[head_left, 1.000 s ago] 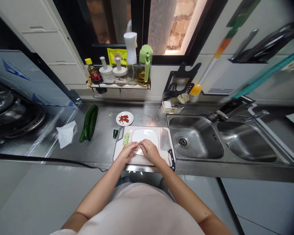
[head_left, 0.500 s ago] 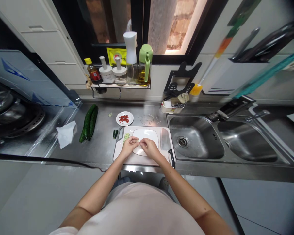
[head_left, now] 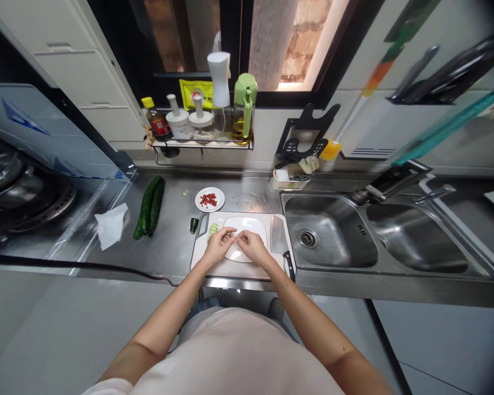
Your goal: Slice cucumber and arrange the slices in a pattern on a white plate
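Over a white plate (head_left: pixel 247 224) on the cutting board (head_left: pixel 230 271), my left hand (head_left: pixel 219 245) and my right hand (head_left: pixel 251 246) meet at the fingertips. The fingers of both hands are pinched; whatever lies between them is too small to make out. Pale green cucumber slices (head_left: pixel 213 228) lie at the board's left, just beyond my left hand. On the board's right side rests a knife (head_left: pixel 279 236), its black handle toward me. A dark green cucumber end (head_left: pixel 194 225) sits beside the board, and a small plate (head_left: pixel 220 200) with red chopped pieces stands behind it.
Two whole cucumbers (head_left: pixel 149 207) and a crumpled white tissue (head_left: pixel 111 226) lie on the counter at left. A double sink (head_left: pixel 333 230) is at right. Behind, a shelf (head_left: pixel 201 144) holds bottles and jars above a utensil box (head_left: pixel 290 184). A pot (head_left: pixel 18 189) stands far left.
Both hands stay over the white plate, with only a slight shift of the fingers. Nothing else has visibly moved.
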Action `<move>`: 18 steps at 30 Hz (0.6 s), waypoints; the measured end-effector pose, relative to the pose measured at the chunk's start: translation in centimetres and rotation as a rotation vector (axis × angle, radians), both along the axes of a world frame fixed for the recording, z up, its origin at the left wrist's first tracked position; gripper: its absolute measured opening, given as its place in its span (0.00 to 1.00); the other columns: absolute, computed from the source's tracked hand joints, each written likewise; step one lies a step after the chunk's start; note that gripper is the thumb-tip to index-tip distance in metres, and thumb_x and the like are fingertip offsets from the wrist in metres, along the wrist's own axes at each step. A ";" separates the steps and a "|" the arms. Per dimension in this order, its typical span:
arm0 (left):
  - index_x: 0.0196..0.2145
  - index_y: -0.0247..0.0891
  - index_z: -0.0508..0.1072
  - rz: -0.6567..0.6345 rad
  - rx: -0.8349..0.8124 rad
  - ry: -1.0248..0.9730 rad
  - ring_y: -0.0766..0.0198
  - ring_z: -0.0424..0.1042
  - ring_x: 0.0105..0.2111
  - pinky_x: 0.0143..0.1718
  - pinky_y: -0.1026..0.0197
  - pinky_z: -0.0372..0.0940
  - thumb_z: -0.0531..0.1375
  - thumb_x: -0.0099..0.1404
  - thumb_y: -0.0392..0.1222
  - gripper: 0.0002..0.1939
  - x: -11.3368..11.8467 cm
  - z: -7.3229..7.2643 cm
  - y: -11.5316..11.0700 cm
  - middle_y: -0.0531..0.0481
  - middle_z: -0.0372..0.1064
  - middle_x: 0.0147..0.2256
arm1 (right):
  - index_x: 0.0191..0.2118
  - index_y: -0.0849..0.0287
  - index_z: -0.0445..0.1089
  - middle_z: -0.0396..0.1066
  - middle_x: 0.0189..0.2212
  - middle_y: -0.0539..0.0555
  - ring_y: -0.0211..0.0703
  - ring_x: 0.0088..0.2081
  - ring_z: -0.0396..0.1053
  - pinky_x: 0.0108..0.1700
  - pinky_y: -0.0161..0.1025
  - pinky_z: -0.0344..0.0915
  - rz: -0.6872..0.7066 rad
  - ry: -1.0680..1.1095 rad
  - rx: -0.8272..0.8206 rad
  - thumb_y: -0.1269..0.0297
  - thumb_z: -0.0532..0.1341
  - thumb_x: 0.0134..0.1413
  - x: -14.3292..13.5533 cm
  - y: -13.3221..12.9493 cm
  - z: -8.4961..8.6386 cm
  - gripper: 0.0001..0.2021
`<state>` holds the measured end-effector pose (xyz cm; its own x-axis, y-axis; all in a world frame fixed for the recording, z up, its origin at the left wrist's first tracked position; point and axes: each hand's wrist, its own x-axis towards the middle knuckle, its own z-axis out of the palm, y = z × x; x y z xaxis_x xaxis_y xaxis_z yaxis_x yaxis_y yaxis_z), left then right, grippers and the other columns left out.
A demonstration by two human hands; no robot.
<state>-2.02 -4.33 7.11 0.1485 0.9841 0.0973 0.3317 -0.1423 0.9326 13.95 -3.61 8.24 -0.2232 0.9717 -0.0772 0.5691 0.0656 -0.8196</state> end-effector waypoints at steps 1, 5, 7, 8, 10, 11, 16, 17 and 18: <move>0.43 0.37 0.72 -0.003 0.008 0.017 0.68 0.66 0.29 0.33 0.66 0.62 0.58 0.59 0.37 0.13 0.0 -0.1 0.1 0.51 0.70 0.32 | 0.30 0.59 0.71 0.73 0.27 0.51 0.38 0.30 0.67 0.33 0.32 0.58 -0.003 -0.002 -0.006 0.66 0.57 0.51 0.0 0.1 -0.1 0.06; 0.43 0.38 0.73 -0.004 0.036 0.062 0.67 0.66 0.30 0.33 0.65 0.63 0.57 0.60 0.36 0.13 0.5 -0.8 0.8 0.51 0.70 0.32 | 0.30 0.59 0.71 0.73 0.27 0.51 0.38 0.30 0.67 0.34 0.33 0.59 -0.030 -0.003 -0.030 0.66 0.57 0.49 0.2 0.8 -0.7 0.06; 0.44 0.38 0.72 -0.005 0.051 0.073 0.67 0.66 0.29 0.33 0.65 0.63 0.57 0.60 0.36 0.13 0.7 -1.0 1.1 0.51 0.70 0.32 | 0.30 0.60 0.71 0.73 0.27 0.51 0.38 0.30 0.67 0.34 0.33 0.60 -0.050 0.016 -0.045 0.66 0.57 0.49 0.3 1.2 -1.2 0.06; 0.44 0.38 0.72 -0.008 0.059 0.077 0.67 0.66 0.29 0.33 0.65 0.63 0.57 0.60 0.35 0.14 0.8 -1.1 1.2 0.51 0.70 0.32 | 0.30 0.60 0.70 0.73 0.27 0.51 0.38 0.30 0.68 0.33 0.33 0.60 -0.057 0.032 -0.054 0.66 0.57 0.49 0.4 1.4 -1.5 0.06; 0.44 0.38 0.72 -0.014 0.074 0.086 0.68 0.66 0.29 0.34 0.65 0.63 0.57 0.60 0.35 0.14 1.0 -1.2 1.5 0.51 0.71 0.33 | 0.30 0.60 0.70 0.72 0.26 0.50 0.37 0.29 0.68 0.33 0.32 0.61 -0.064 0.071 -0.072 0.65 0.57 0.49 0.6 1.7 -1.9 0.07; 0.44 0.38 0.72 -0.017 0.080 0.090 0.67 0.66 0.29 0.34 0.65 0.63 0.57 0.60 0.35 0.14 1.0 -1.2 1.6 0.51 0.71 0.33 | 0.30 0.61 0.70 0.72 0.25 0.50 0.37 0.29 0.68 0.32 0.32 0.61 -0.065 0.090 -0.083 0.65 0.56 0.49 0.6 1.8 -2.1 0.07; 0.45 0.39 0.73 -0.035 0.097 0.125 0.66 0.68 0.32 0.36 0.64 0.63 0.56 0.60 0.35 0.15 1.2 -1.1 2.0 0.49 0.72 0.38 | 0.29 0.61 0.68 0.69 0.22 0.49 0.35 0.24 0.66 0.26 0.30 0.61 -0.062 0.185 -0.167 0.65 0.56 0.49 0.8 2.1 -2.1 0.07; 0.45 0.39 0.73 -0.036 0.100 0.132 0.65 0.68 0.33 0.36 0.64 0.63 0.56 0.60 0.35 0.14 1.2 -1.0 2.1 0.49 0.72 0.38 | 0.30 0.61 0.68 0.68 0.21 0.48 0.34 0.23 0.66 0.24 0.30 0.61 -0.055 0.211 -0.194 0.65 0.55 0.49 0.9 2.1 -2.0 0.07; 0.45 0.39 0.73 -0.035 0.105 0.137 0.65 0.68 0.33 0.36 0.63 0.63 0.56 0.60 0.35 0.14 1.2 -0.9 2.1 0.49 0.72 0.38 | 0.30 0.61 0.68 0.68 0.21 0.48 0.34 0.22 0.65 0.23 0.29 0.60 -0.046 0.237 -0.222 0.65 0.55 0.49 0.9 2.2 -1.8 0.07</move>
<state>-0.85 -2.22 6.18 0.2018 0.9635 0.1758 0.4481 -0.2504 0.8582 14.85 -1.45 6.42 -0.2165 0.9466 -0.2391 0.3591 -0.1506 -0.9211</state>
